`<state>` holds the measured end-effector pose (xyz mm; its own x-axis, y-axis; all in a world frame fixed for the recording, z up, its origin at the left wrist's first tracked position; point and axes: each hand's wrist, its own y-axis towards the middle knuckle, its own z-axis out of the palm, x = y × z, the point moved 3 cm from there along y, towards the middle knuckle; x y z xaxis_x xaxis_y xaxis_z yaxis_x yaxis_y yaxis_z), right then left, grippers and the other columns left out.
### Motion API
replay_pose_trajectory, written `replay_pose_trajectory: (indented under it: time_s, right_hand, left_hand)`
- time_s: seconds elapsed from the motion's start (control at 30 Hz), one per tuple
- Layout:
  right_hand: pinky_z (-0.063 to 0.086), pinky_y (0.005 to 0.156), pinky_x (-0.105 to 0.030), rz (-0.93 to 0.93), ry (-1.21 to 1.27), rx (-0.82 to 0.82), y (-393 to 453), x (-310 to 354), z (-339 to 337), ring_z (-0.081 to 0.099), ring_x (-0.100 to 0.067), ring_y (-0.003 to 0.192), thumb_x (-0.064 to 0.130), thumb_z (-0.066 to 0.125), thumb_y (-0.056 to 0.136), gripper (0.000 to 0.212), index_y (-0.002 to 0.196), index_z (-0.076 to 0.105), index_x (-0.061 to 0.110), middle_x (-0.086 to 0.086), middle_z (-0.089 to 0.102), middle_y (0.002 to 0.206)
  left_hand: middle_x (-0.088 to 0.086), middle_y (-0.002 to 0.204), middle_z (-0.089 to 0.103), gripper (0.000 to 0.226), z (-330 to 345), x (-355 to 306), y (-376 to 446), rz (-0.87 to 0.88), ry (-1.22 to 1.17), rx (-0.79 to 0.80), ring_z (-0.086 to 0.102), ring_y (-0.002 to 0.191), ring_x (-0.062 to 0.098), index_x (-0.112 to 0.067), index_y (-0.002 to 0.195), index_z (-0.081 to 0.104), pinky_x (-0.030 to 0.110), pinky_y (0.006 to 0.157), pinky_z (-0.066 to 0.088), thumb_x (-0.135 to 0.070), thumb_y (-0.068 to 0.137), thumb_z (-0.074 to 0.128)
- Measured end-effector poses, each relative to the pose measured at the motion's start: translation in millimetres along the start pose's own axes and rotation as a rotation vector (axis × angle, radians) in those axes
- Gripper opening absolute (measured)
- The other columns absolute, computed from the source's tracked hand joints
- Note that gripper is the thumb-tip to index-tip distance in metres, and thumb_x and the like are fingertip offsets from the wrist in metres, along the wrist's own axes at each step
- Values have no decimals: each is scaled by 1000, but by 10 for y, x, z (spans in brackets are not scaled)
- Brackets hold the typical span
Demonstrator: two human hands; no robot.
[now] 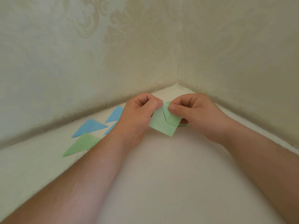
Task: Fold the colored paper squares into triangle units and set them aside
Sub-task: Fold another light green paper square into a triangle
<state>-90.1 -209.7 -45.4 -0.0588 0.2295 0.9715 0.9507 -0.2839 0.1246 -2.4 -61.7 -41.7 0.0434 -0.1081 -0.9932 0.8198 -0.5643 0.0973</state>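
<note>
A partly folded green paper [161, 125] is held just above the white table [161, 183], near the wall corner. My left hand [137, 117] pinches its upper left edge between thumb and curled fingers. My right hand [194, 113] pinches the folded flap at its top, thumb on the front. To the left lie finished triangles: a green one [80, 145] nearest me, and three blue ones [90, 127] [115, 114] [111, 128], the last partly hidden by my left wrist. A sliver of green paper [182, 125] shows under my right hand.
Two walls with pale patterned wallpaper [97, 54] meet in a corner just behind my hands and close off the table at the back and right. The table surface runs on toward me between my forearms.
</note>
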Motion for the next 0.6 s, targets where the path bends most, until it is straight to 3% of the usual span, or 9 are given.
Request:
replay_pose_trajectory:
  time_s: [0.13, 0.37, 0.5, 0.6]
  right_hand:
    - [56, 85, -59, -3, -8, 2, 6, -2, 0, 63, -27, 82, 15, 67, 99, 15, 88, 75, 7, -24, 72, 99]
    - [54, 67, -30, -7, 62, -15, 19, -13, -19, 66, -18, 75, 12, 65, 99, 16, 90, 73, 3, -9, 73, 85]
    - [53, 65, -29, -23, 42, -31, 24, -24, -32, 66, -16, 73, 12, 65, 99, 16, 88, 73, 3, -7, 73, 84]
    - [52, 63, -32, -28, 55, -61, 39, -22, -46, 64, -16, 70, 13, 67, 98, 16, 85, 74, 6, -7, 72, 81]
  left_hand:
    - [-1, 71, 57, 33, -7, 10, -1, -20, 9, 2, 50, 67, 15, -22, 65, 63, 31, 64, 39, -7, 93, 62]
    - [6, 82, 66, 13, -4, 51, -21, -34, 129, 90, 59, 80, 21, -14, 78, 73, 41, 78, 44, -18, 89, 68]
    - [12, 84, 62, 26, -20, 74, -8, -31, 155, 90, 55, 80, 23, -1, 84, 65, 41, 78, 42, -27, 80, 70]
    - [9, 81, 65, 15, -21, 80, 8, -39, 136, 80, 59, 79, 22, -10, 76, 69, 41, 77, 47, -20, 86, 74]
